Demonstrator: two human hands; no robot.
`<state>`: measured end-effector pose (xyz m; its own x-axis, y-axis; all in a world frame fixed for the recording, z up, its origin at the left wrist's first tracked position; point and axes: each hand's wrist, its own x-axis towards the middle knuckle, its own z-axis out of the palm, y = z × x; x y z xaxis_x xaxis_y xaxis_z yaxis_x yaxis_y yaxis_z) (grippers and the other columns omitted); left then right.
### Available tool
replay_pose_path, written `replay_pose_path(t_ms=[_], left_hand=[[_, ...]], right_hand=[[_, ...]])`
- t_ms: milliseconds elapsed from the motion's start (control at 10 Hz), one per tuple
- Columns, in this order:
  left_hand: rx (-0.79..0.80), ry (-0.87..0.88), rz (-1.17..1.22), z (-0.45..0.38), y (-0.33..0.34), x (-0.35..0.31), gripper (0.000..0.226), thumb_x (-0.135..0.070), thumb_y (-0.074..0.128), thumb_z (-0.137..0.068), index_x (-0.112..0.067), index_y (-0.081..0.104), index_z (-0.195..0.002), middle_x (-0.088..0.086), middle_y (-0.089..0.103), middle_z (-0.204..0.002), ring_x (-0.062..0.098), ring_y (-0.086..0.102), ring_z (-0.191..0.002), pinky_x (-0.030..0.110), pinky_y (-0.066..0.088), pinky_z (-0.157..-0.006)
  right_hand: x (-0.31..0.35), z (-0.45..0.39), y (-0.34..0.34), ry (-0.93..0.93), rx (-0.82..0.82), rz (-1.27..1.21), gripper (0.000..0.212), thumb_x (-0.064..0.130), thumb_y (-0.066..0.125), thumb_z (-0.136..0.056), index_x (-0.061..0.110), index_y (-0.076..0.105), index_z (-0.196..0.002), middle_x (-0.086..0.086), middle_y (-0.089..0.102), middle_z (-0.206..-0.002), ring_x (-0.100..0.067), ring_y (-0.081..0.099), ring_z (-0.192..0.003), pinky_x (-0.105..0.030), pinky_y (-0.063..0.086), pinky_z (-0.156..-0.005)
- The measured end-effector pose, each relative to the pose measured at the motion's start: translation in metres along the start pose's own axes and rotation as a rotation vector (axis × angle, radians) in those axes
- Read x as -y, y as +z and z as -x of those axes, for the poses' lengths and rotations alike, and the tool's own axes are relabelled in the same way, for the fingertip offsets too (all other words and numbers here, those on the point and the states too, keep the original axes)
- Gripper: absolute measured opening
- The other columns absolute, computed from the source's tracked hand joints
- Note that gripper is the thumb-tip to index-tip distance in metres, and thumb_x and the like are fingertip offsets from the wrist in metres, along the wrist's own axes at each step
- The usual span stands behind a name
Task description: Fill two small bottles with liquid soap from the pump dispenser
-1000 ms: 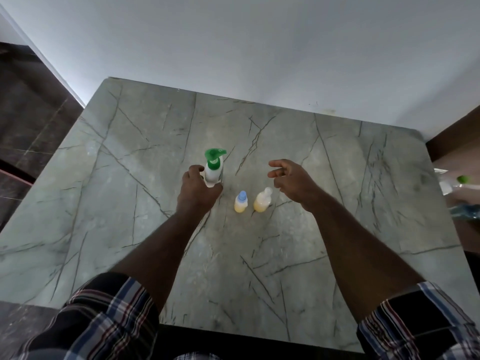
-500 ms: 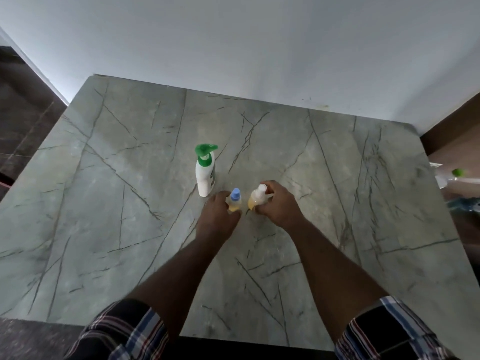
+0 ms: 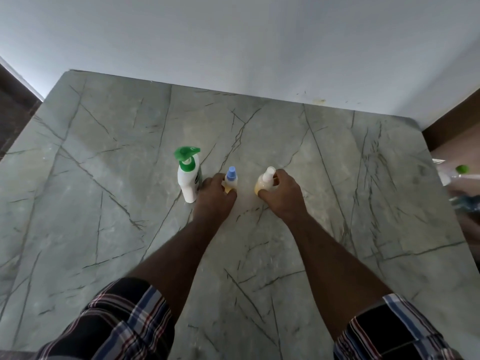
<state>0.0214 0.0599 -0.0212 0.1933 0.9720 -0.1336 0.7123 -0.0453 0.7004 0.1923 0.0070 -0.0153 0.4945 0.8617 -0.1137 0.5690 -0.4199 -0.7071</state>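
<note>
Left hand (image 3: 214, 196) grip wrapped round the blue-capped small bottle (image 3: 230, 179) just right of the pump dispenser (image 3: 189, 175), right hand (image 3: 284, 194) grip holding the white-capped small bottle (image 3: 265, 181) further right, all on the marble surface (image 3: 337, 229)

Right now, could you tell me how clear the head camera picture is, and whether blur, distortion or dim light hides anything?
Head view: dim, flat light with faint shadows; the pump dispenser, the blue-capped bottle in the left hand and the white-capped bottle in the right hand read clearly; wide-angle distortion splays the marble table edges; the green-topped object at the far right is smeared beyond telling.
</note>
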Motion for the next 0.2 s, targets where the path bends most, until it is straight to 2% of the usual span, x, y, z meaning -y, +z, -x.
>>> replay_pose_path(t_ms=[100, 200], left_hand=[[0.035, -0.034, -0.003, 0.0006, -0.0051, -0.0041, 0.051, -0.026, 0.07, -0.087, -0.016, 0.056, -0.135, 0.004, 0.064, -0.108, 0.026, 0.063, -0.103, 0.042, 0.054, -0.091], [0.035, -0.06, 0.025, 0.0058, -0.0066, -0.003, 0.055, -0.026, 0.071, -0.087, -0.012, 0.051, -0.137, 0.006, 0.066, -0.11, 0.026, 0.065, -0.103, 0.045, 0.056, -0.09]], right_hand=[[0.0006, 0.0016, -0.0025, 0.02, 0.034, -0.009, 0.059, 0.025, 0.081, -0.067, 0.016, 0.058, -0.121, 0.001, 0.064, -0.112, -0.018, 0.06, -0.1, -0.034, 0.05, -0.083], [0.0011, 0.0066, -0.0111, 0.047, 0.027, -0.029, 0.075, 0.024, 0.082, -0.064, 0.02, 0.051, -0.133, 0.001, 0.061, -0.117, -0.018, 0.058, -0.104, -0.035, 0.049, -0.086]])
